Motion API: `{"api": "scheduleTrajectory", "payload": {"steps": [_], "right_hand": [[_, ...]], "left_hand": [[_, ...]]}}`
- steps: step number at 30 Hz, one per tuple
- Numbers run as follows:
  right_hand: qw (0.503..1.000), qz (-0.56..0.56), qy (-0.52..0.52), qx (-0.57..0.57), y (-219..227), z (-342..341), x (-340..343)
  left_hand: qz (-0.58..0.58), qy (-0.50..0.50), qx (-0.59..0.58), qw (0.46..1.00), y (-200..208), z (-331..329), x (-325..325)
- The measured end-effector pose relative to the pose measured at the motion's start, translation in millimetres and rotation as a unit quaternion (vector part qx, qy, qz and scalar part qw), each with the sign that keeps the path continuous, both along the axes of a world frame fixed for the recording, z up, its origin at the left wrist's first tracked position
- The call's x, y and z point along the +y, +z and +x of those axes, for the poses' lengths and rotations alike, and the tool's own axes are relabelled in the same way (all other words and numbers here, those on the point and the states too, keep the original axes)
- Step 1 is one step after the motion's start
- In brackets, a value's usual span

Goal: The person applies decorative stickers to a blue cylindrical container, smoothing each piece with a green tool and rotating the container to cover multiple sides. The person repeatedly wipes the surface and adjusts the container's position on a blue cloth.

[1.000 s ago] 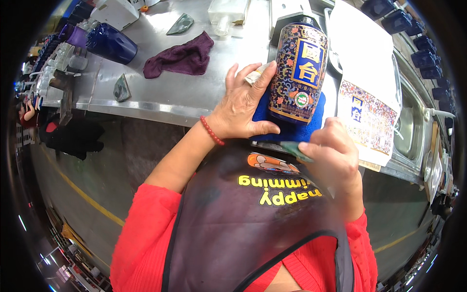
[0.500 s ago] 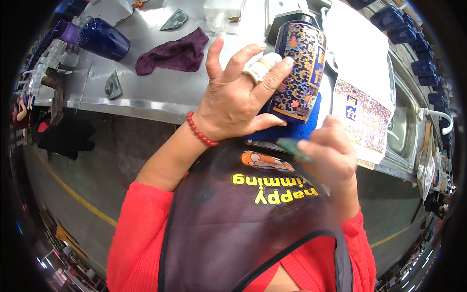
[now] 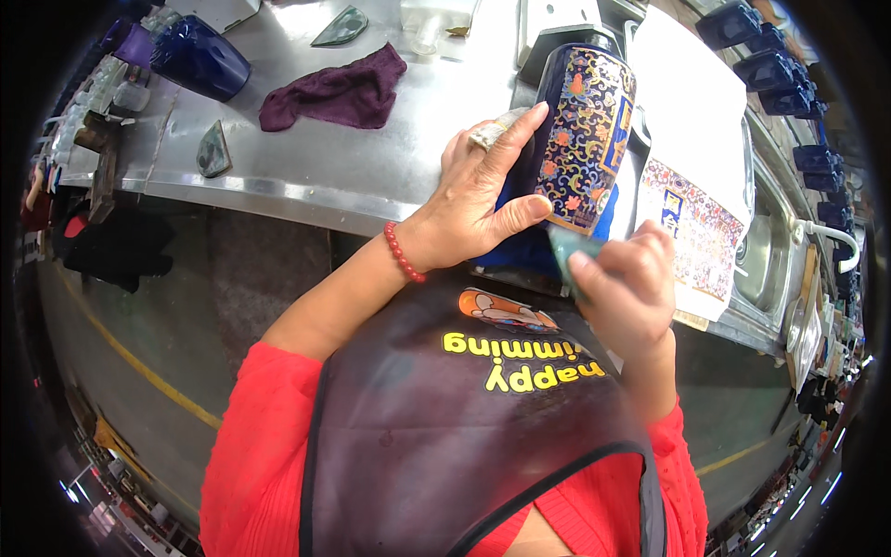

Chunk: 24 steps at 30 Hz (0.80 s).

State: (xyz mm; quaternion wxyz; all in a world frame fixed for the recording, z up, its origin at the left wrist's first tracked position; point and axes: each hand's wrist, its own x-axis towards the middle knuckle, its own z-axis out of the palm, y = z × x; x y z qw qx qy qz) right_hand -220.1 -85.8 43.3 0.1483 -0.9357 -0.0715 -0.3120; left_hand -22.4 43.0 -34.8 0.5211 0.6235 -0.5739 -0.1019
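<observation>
A dark blue bottle (image 3: 580, 139) with a floral decal lies on a blue cloth (image 3: 529, 243), its neck end toward a dark holder at the back. My left hand (image 3: 473, 200) steadies the bottle from the left, index finger along its side and thumb at its near end; the other fingers are bent, one wrapped in white tape. Pinched in my right hand (image 3: 636, 288) is a thin green scraper (image 3: 571, 251), its tip close to the bottle's near end; blur hides whether they touch. A sheet of printed decals (image 3: 691, 223) lies to the right.
On the metal bench, left of the bottle, lie a purple cloth (image 3: 339, 91), a green scraper piece (image 3: 213, 151) and another piece (image 3: 341, 28). A blue bottle (image 3: 200, 58) lies at the far left. A sink (image 3: 766, 223) with a tap is at the right.
My left hand has shifted its hold, its fingers drawing together and the thumb moving onto the bottle's near end. My right hand has brought the scraper slightly up toward the bottle.
</observation>
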Motion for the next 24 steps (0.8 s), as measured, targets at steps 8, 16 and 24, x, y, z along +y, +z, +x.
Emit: {"api": "scheduleTrajectory", "payload": {"steps": [8, 16, 24], "right_hand": [[0.994, 0.094, 0.036, 0.037, 6.7, 0.9, -2.1], [0.906, 0.404, -0.125, 0.012, -16.5, -3.0, -5.6], [0.854, 0.479, -0.202, 0.020, -24.0, -3.9, 0.8]], "left_hand": [[0.037, -0.026, 0.171, 0.984, 6.7, 3.0, 3.8], [0.053, 0.047, 0.074, 0.995, 0.3, -6.7, 0.9], [0.043, 0.044, -0.249, 0.966, 34.7, -48.4, 13.1]]}}
